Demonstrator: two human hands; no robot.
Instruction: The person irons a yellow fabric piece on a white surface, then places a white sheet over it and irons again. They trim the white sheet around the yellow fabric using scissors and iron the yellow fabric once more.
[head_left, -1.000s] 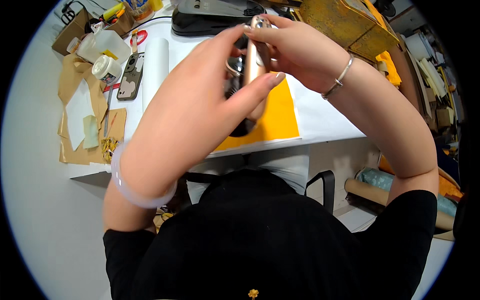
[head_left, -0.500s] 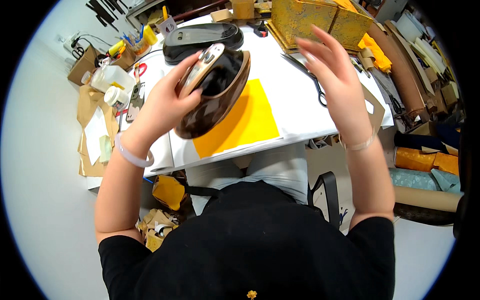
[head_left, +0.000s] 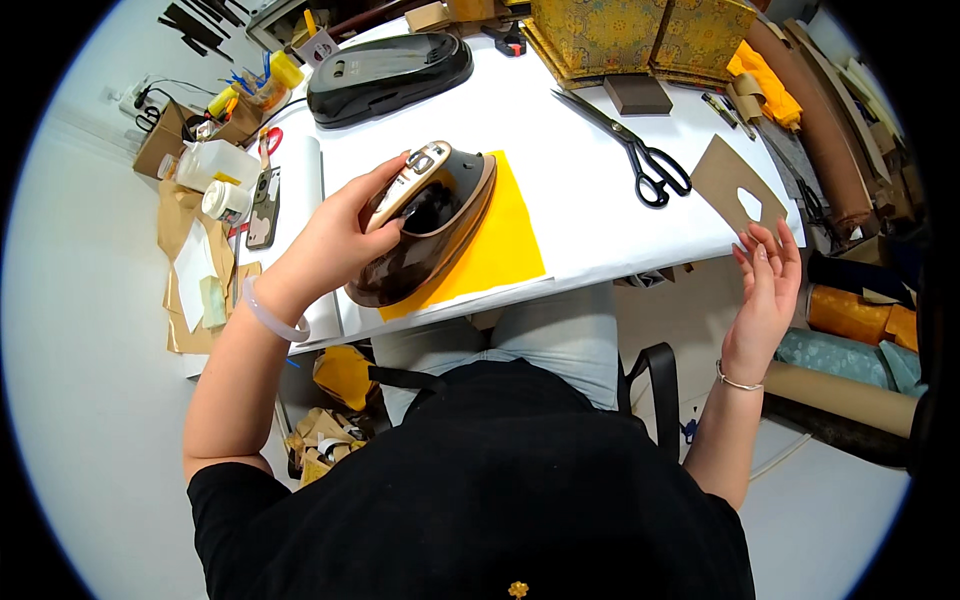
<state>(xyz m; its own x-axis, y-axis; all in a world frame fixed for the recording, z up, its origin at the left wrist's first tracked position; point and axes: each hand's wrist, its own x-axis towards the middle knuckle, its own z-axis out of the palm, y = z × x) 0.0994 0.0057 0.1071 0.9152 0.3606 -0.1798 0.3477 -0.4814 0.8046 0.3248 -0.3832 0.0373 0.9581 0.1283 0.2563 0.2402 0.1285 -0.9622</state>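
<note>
My left hand [head_left: 352, 222] is wrapped round the handle of a brown and gold clothes iron [head_left: 440, 235]. The iron is over a bright yellow sheet [head_left: 515, 235] on the white table covering, hiding much of the sheet; whether its soleplate touches the sheet I cannot tell. My right hand [head_left: 765, 285] holds nothing, its fingers loosely apart. It hovers by the table's right front edge, nearest to a brown cardboard piece [head_left: 730, 180] with a cut-out hole. Black-handled scissors [head_left: 635, 150] lie farther in, blades pointing to the far left.
A black iron base [head_left: 390, 78] stands at the back left, and a gold patterned box [head_left: 640, 40] at the back right with a dark block [head_left: 638, 96] before it. A phone [head_left: 264, 208], a white jar [head_left: 226, 202] and paper scraps fill the left side. Fabric rolls [head_left: 840, 360] lie at right.
My left hand has brought the iron down onto or close over the yellow sheet. My right hand has moved right and toward me, away from above the scissors.
</note>
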